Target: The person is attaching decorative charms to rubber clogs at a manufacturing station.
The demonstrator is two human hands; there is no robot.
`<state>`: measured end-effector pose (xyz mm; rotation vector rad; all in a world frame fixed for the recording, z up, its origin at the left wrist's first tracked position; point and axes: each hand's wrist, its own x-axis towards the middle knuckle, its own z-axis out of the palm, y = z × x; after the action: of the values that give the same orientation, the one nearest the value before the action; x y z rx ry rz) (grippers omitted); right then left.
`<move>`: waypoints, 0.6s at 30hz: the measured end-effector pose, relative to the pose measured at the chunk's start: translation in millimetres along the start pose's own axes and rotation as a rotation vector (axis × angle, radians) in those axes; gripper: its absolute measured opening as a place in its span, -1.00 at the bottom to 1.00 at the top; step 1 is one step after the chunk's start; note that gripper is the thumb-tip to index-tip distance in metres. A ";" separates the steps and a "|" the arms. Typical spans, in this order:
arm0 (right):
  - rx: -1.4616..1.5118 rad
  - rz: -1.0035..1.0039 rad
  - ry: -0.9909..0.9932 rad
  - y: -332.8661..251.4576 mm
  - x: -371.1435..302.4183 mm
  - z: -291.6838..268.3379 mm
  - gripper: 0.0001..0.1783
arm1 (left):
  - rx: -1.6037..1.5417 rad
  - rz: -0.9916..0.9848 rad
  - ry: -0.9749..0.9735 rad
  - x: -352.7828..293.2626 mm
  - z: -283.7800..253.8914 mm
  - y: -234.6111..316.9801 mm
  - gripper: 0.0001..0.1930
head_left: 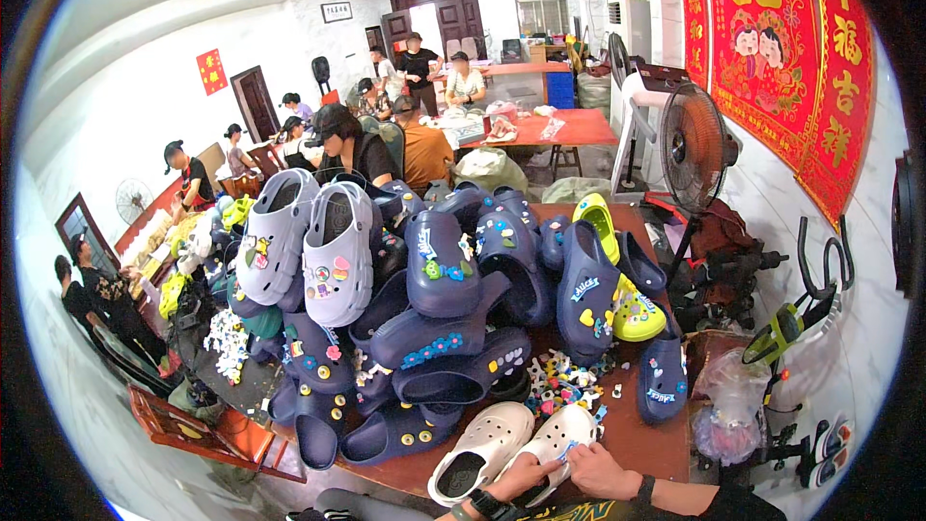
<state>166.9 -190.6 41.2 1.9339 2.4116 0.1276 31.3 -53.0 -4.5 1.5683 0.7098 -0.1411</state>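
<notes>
White shoe (557,431) at table's (661,463) near edge, second white shoe (499,425) just left. Left hand (533,473) on shoe, grip unclear; right hand (602,473) pinches blue charm (570,447) over it. Dark shoes (439,340) crowd left and beyond; bare tabletop rightward.

"What do the white perforated clogs (494,430) look made of?"

"Moulded foam plastic, smooth and matt, same as the rounded navy-blue clogs (439,280) and the pale lavender clogs (338,246)."

"And the small multicoloured charms (564,381)?"

"Smooth plastic, slightly shiny."

"The flat reddish-brown tabletop (641,439)?"

"Smooth with a soft sheen; I can't tell wood from laminate."

"That crumpled transparent bag (728,396)?"

"Thin, glossy plastic film."

"The round black fan (690,150)?"

"Fine metal wire for its guard."

"The slatted reddish-brown chair (193,425)?"

"Wood, varnished glossy."
</notes>
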 end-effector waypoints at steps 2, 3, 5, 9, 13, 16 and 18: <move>0.008 -0.016 -0.012 -0.8 2.0 1.5 -0.80 | -0.094 -0.018 0.037 1.0 3.4 -2.8 -0.43; 0.010 -0.015 -0.012 0.0 2.9 2.3 -0.80 | -0.093 -0.020 0.036 0.0 3.0 -1.6 -0.43; 0.099 -0.024 -0.005 3.5 5.5 1.9 -0.80 | 0.006 -0.009 0.036 -2.3 -0.4 1.6 -0.40; 0.102 -0.029 -0.104 5.4 9.5 -4.2 -0.81 | 0.050 0.037 0.040 -4.7 -3.5 5.8 -0.36; 0.272 0.045 0.044 11.2 2.5 15.5 -0.75 | 0.116 0.038 0.094 12.3 3.8 -15.3 -0.32; 0.438 0.112 0.263 17.7 -9.4 15.1 -0.64 | 0.071 0.267 0.200 35.1 14.4 -52.7 -0.41; 0.489 0.156 0.336 16.6 -14.4 11.2 -0.61 | -0.066 0.227 0.134 20.9 11.7 -25.5 -0.51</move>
<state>187.2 -200.7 31.5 2.4858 2.6913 -0.1627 38.6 -57.5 -38.3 1.5929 0.6283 0.1555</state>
